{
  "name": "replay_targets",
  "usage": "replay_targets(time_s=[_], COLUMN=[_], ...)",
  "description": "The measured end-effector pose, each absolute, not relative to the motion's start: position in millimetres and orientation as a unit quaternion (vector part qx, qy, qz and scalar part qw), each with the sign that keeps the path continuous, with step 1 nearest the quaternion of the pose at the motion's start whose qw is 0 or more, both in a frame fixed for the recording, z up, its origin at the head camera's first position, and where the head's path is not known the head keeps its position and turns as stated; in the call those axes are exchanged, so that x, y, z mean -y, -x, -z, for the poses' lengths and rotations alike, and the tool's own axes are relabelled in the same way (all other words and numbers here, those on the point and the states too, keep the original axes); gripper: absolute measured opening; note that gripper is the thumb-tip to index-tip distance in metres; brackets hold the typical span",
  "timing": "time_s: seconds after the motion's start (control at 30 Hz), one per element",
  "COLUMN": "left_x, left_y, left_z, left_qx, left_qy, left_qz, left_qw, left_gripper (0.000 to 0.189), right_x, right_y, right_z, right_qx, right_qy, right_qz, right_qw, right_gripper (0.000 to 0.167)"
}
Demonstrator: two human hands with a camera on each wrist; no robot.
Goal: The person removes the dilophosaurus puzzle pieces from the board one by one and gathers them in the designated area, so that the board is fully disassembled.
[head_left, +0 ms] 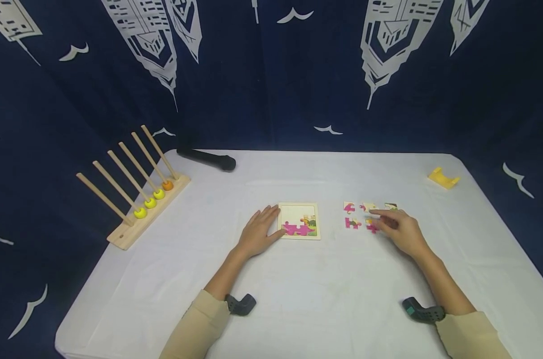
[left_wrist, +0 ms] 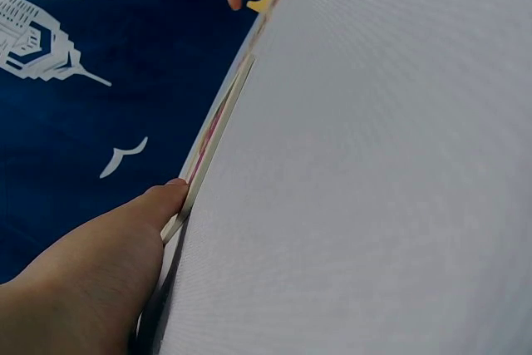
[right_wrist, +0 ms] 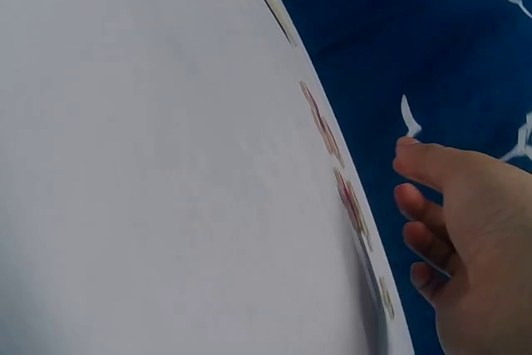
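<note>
A square wooden puzzle tray [head_left: 298, 204] lies on the table, with pink and green pieces fitted along its bottom and right side. My left hand [head_left: 259, 233] rests at the tray's left edge, fingers spread and thumb over the lower left corner. To the right lie several loose jigsaw pieces [head_left: 353, 223] in two rows. Above their right end my right hand [head_left: 403, 233] hovers, its fingers loosely bent. The right wrist view shows no piece in that hand [right_wrist: 482, 239], which is raised off the table. It partly covers the pieces at that end in the head view.
A wooden peg stand [head_left: 147, 212] with yellow and orange beads stands at the table's left edge. A black microphone [head_left: 208, 158] lies at the back left. At the back right sits a yellow plastic piece [head_left: 444, 178]. A dark patterned cloth [head_left: 271, 75] hangs behind the white table [head_left: 307, 299].
</note>
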State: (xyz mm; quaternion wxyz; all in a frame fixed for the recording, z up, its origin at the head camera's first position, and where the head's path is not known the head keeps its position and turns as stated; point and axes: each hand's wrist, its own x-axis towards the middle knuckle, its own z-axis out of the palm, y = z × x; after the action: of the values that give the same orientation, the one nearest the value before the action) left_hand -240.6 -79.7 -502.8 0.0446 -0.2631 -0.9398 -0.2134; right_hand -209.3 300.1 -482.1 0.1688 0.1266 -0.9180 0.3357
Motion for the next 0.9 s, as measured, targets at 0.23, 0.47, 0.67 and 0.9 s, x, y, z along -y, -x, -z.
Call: replay_targets(time_s=[0.23, 0.47, 0.67, 0.9], left_x=[79.2, 79.1, 79.2, 79.5], left_y=[239.8, 240.5, 240.5, 240.0], left_z=[502.7, 504.7, 502.8, 501.9], left_qx=[0.942, 0.940, 0.940, 0.940], left_qy=[0.261, 0.264, 0.265, 0.264], left_qz=[0.207, 0.211, 0.210, 0.210], left_qw=[0.047, 0.051, 0.050, 0.044], left_gripper=[0.068, 0.067, 0.067, 0.067], right_x=[-261.0, -214.3, -183.5, -173.6], right_y=[213.9, 221.2, 227.5, 229.4], right_z=[467.6, 464.2, 470.9, 479.4], right_qx=[0.888, 0.870, 0.891, 0.923], right_qy=[-0.165, -0.194, -0.205, -0.196], right_qz=[-0.370, -0.393, -0.368, -0.310], right_qw=[0.218, 0.228, 0.171, 0.114], right_gripper=[0.025, 0.029, 0.037, 0.043])
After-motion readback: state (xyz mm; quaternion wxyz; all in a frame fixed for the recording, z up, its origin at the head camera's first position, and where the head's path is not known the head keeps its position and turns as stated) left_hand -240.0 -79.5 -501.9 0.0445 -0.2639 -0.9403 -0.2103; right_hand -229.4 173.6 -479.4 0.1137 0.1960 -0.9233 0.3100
